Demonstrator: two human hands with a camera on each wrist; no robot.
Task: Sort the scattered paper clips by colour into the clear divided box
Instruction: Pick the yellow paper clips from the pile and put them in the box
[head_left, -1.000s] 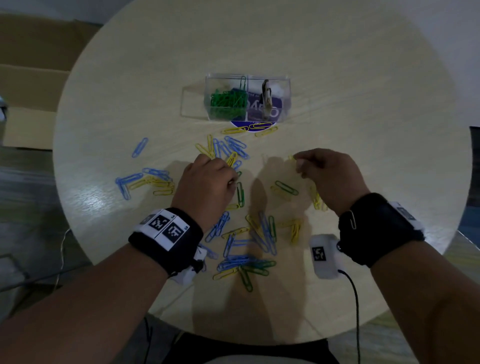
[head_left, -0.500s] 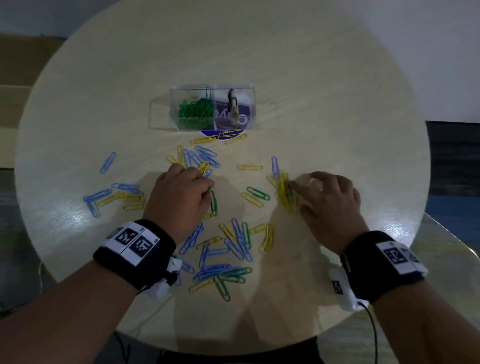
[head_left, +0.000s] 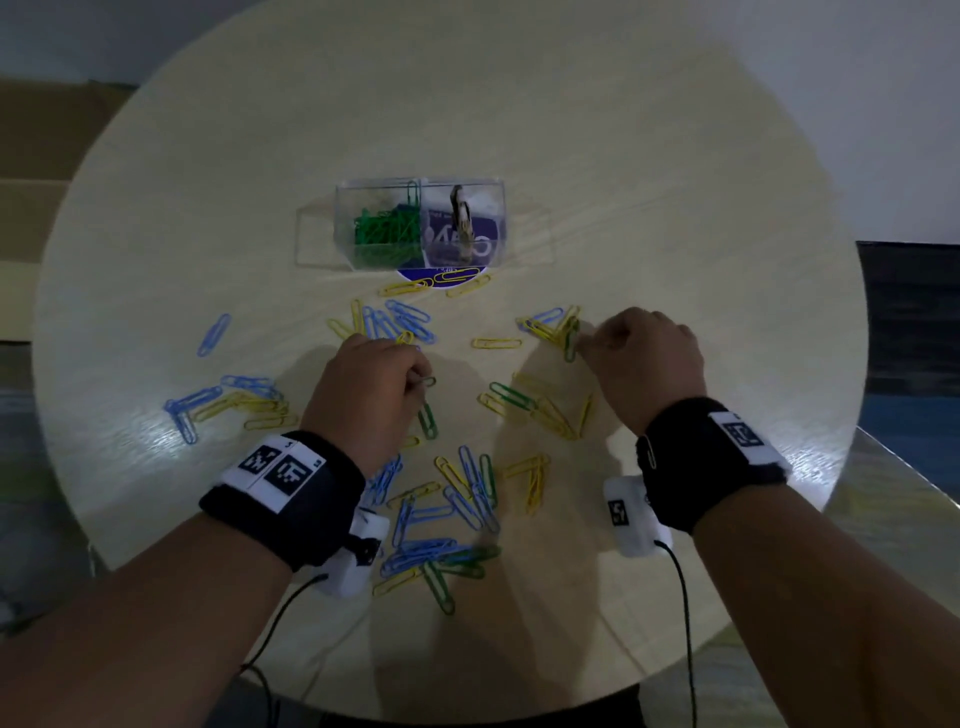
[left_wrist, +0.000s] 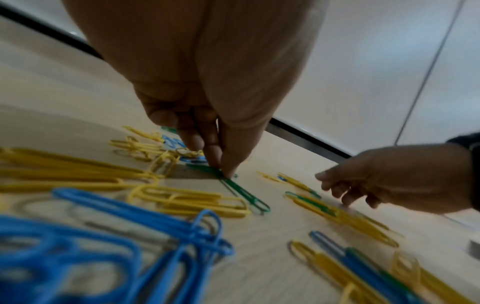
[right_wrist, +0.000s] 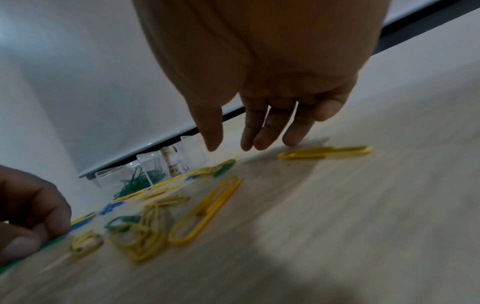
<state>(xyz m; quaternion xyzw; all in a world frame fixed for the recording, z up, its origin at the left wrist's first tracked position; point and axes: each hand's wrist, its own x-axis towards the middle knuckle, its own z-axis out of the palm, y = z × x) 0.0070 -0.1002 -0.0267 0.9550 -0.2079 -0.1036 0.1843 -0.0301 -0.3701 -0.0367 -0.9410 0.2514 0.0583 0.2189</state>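
From the head view, you are working over a round table (head_left: 675, 156) strewn with blue, yellow and green clips. The clear box (head_left: 498, 223) is sitting far from you at centre, its left compartment holding a heap of green clips (head_left: 387, 234). Your left hand (head_left: 369, 400) is curling down onto a green clip (head_left: 427, 420) whose long axis is running near to far. Your right hand (head_left: 644, 364) is hovering with loosely bent fingers just right of another green clip (head_left: 571, 340), which is also lying roughly near to far among a few yellow ones.

From the left wrist, your thumb and fingertips (left_wrist: 228, 164) are pressing together on the far end of the green clip (left_wrist: 241, 192); it is lying flat, its free end pointing toward the camera and to the right. Yellow and blue clips are lying to its left.

From the right wrist, your right-hand fingers (right_wrist: 262, 131) are hanging spread and nearly straight just above the table, gripping nothing. A yellow clip (right_wrist: 324, 153) is lying crosswise just under your fingertips, and the box (right_wrist: 145, 166) is showing far left.
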